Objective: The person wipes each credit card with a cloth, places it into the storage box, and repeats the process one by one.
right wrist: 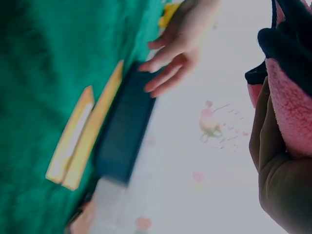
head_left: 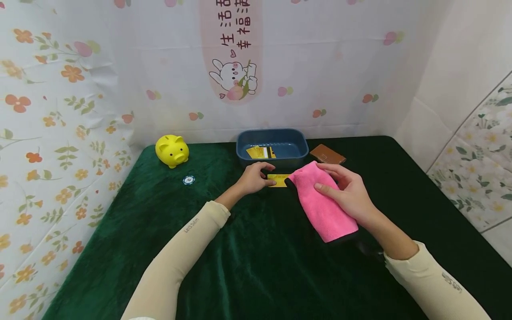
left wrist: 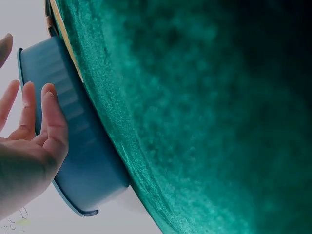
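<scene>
My right hand [head_left: 352,191] grips a fluffy pink cloth [head_left: 322,204] with dark edging, thumb on its near face, holding it up above the table. The right wrist view shows the cloth [right wrist: 295,97] bunched along the palm. My left hand [head_left: 253,178] is empty, fingers apart and loosely bent. Its thumb overlaps the left end of a yellow card [head_left: 282,181] in the head view. Two flat yellow strips, the nearer one [right wrist: 73,136] partly white, show on the green cover in the right wrist view. Just behind the left hand stands a blue bin [left wrist: 87,136].
The blue bin [head_left: 288,153] has several yellow cards [head_left: 260,152] inside. A brown wallet [head_left: 328,154] lies to its right. At the back left stands a yellow piggy bank [head_left: 172,151], with a poker chip [head_left: 189,180] in front. Dark green cloth [head_left: 240,266] covers the table; patterned sheets hang behind.
</scene>
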Available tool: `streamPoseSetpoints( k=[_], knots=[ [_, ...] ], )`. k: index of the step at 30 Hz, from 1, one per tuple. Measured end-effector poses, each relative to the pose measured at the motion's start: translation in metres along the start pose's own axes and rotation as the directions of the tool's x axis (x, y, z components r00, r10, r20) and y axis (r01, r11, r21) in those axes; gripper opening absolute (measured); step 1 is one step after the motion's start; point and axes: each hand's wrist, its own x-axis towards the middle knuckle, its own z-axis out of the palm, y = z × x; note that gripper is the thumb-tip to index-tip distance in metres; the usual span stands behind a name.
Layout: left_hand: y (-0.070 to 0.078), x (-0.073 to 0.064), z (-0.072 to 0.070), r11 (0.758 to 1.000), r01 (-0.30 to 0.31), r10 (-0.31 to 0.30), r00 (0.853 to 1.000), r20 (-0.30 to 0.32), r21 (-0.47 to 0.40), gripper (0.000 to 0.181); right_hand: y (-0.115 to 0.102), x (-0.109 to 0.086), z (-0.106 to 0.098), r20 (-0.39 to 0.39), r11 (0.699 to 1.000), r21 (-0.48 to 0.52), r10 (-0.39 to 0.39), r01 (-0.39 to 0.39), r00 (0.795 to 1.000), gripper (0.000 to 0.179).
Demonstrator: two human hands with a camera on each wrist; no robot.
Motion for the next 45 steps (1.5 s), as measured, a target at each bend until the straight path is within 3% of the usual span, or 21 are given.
streamPoseSetpoints(
  k=[6,12,21,29,38,45],
  knots=[
    [-0.001,0.006,0.003,0.997,0.016,-0.015,1.000,-0.013,0.070,0.047,-0.018,0.005,0.012,-0.001,0.999,0.043,-0.017,0.017,1.000,0.046],
    [-0.002,0.015,0.002,0.993,0.034,-0.036,0.999,0.014,0.116,0.049,-0.023,0.009,0.021,0.010,0.998,0.051,-0.021,0.021,1.000,0.046],
    [0.001,0.026,0.009,0.972,0.050,-0.070,0.994,0.078,0.228,0.059,-0.020,0.004,0.013,0.016,1.000,0.007,0.013,-0.013,1.000,0.046],
    [0.001,0.025,0.013,0.966,0.078,-0.113,0.985,0.132,0.246,0.059,-0.015,-0.022,-0.005,0.007,0.998,-0.031,0.046,-0.045,0.999,0.045],
    [-0.006,0.021,0.005,0.969,0.077,-0.110,0.985,0.132,0.236,0.060,-0.017,-0.021,-0.003,-0.005,1.000,0.016,0.021,-0.021,1.000,0.045],
    [-0.006,0.017,0.004,0.954,0.062,-0.113,0.981,0.160,0.295,0.063,-0.017,-0.020,-0.002,0.013,0.998,0.052,0.036,-0.036,0.999,0.044]
  ],
)
